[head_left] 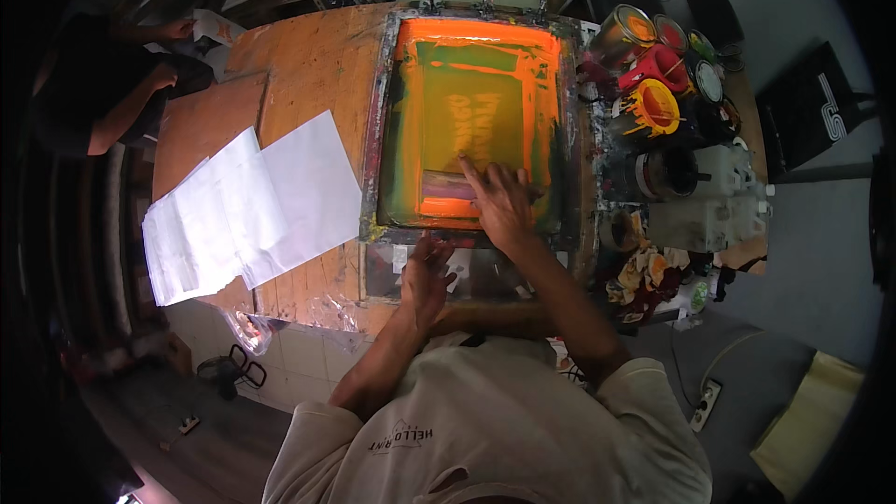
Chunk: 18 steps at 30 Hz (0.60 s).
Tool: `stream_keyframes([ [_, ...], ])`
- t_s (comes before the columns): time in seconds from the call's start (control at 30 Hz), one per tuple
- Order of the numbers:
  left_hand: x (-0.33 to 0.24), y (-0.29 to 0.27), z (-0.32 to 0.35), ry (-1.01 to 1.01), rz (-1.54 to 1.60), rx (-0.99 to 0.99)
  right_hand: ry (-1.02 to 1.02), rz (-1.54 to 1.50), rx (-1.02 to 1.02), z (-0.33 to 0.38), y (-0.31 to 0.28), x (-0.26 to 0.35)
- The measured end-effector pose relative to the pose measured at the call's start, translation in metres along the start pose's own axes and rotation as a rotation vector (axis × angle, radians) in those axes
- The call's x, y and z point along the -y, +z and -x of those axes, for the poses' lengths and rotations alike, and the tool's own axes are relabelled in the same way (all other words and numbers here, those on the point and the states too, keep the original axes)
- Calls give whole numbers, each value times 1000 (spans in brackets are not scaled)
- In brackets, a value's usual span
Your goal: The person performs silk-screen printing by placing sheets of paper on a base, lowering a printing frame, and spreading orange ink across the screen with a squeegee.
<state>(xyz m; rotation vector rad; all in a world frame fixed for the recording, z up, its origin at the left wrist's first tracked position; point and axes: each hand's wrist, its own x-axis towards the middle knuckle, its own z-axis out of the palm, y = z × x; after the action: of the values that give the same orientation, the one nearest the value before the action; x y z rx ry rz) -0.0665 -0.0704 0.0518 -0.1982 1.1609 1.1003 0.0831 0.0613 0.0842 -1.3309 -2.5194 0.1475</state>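
A screen-printing frame (371,168) lies on the wooden table in front of me, its mesh smeared with bright orange ink (476,31) around a yellow-green middle with pale lettering. Near its front end, a squeegee (446,186) with a wooden top edge rests across the mesh. My right hand (505,205) grips this squeegee from above, index finger stretched along it; the palm hides its right part. By the frame's near edge is my left hand (426,275), with fingers apart and tips at the rim. Whether they press on it, I cannot tell.
White paper sheets (224,215) lie left of the frame on the wooden table (313,65). Open ink cans (627,28), an orange-stained tub (658,103) and crumpled rags (644,275) crowd the right side. Hinge clamps (485,6) hold the frame's far edge. Another person (89,93) sits far left.
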Motion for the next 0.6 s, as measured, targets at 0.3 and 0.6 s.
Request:
stream_keyframes([
  [0.3,-4,-2,-3,-23,47,1,-22,62,-103,6,24,5],
  [0.6,-5,6,4,-32,32,-58,-9,177,-149,-140,64,-86],
])
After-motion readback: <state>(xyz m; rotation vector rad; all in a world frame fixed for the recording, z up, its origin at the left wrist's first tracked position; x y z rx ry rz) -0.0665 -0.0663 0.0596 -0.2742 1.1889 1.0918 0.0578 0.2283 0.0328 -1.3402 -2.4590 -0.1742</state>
